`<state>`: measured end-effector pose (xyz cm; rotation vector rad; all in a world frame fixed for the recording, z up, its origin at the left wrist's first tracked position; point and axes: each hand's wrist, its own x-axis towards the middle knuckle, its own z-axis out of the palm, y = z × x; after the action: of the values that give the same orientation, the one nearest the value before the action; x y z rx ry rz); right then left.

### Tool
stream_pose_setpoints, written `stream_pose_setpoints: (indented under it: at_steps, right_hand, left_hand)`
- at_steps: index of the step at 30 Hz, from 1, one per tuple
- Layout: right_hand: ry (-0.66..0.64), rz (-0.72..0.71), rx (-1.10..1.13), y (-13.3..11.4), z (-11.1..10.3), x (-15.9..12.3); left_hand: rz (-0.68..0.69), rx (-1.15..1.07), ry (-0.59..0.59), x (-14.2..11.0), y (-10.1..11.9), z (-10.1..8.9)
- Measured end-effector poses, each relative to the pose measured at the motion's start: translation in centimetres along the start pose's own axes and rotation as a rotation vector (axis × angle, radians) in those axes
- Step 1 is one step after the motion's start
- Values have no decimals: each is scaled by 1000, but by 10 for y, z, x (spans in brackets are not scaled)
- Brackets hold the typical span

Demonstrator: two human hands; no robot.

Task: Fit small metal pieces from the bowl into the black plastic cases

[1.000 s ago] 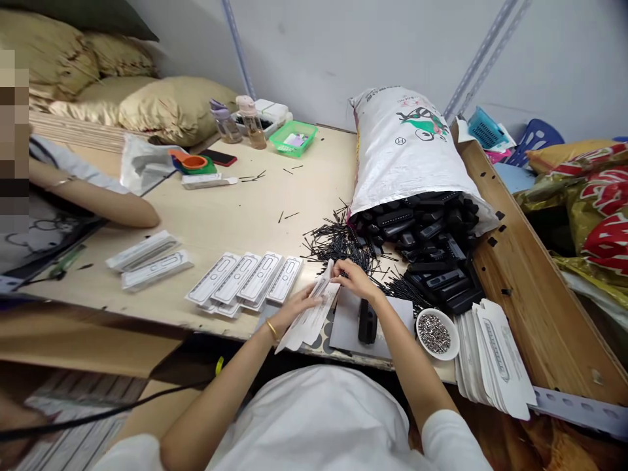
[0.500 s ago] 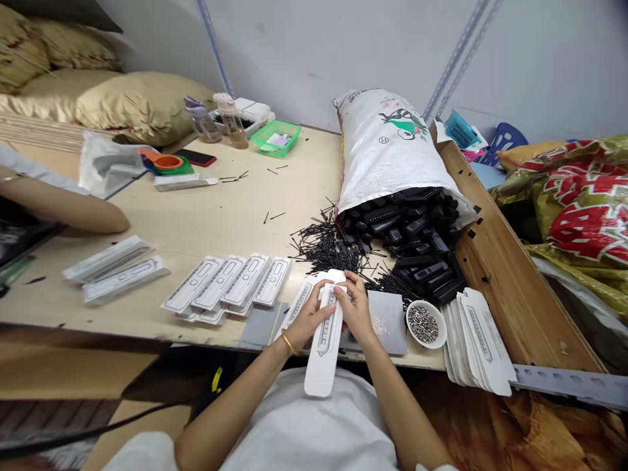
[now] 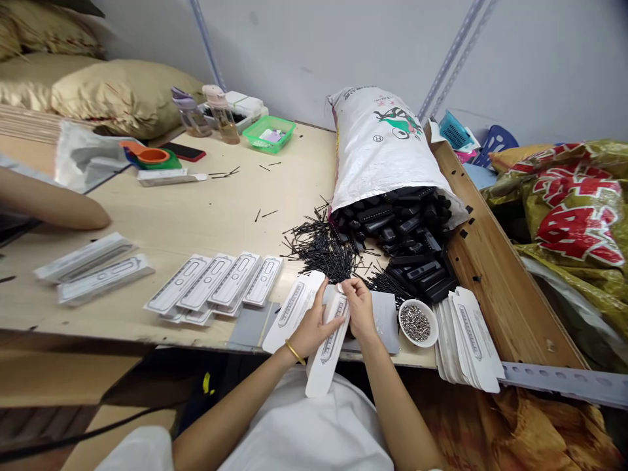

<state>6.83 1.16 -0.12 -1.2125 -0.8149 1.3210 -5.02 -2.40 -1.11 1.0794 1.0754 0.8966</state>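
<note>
My left hand and my right hand both grip a long white printed card package at its upper end, near the table's front edge. The package hangs down over the edge toward my lap. A second white card lies flat just left of my left hand. Behind my hands spreads a heap of thin black pins. A small white bowl of tiny metal pieces stands right of my right hand, on the edge of a grey mat.
A white woven sack spills black plastic parts. A stack of white cards lies at the front right. Finished packages lie in a row at left, more packages further left. Another person's forearm rests at far left. Bottles, a green basket and a phone stand at the back.
My hands lifted one card package off the table and turned it upright, then shifted it slightly; the view swung to the right.
</note>
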Motion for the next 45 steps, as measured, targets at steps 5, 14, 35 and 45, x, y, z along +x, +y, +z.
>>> stream_pose_setpoints:
  at_steps: [5, 14, 35, 45]
  right_hand:
    - [-70, -33, -98, 9, -4, -11]
    - [207, -26, 92, 3, -3, 5]
    - [134, -404, -1052, 65, -72, -46]
    - [-706, -261, -743, -38, -69, -31]
  left_hand:
    - [3, -74, 16, 2, -4, -3]
    - [507, 212, -105, -3, 15, -17]
    - [313, 821, 291, -5, 3, -19]
    - [158, 930, -74, -13, 16, -22]
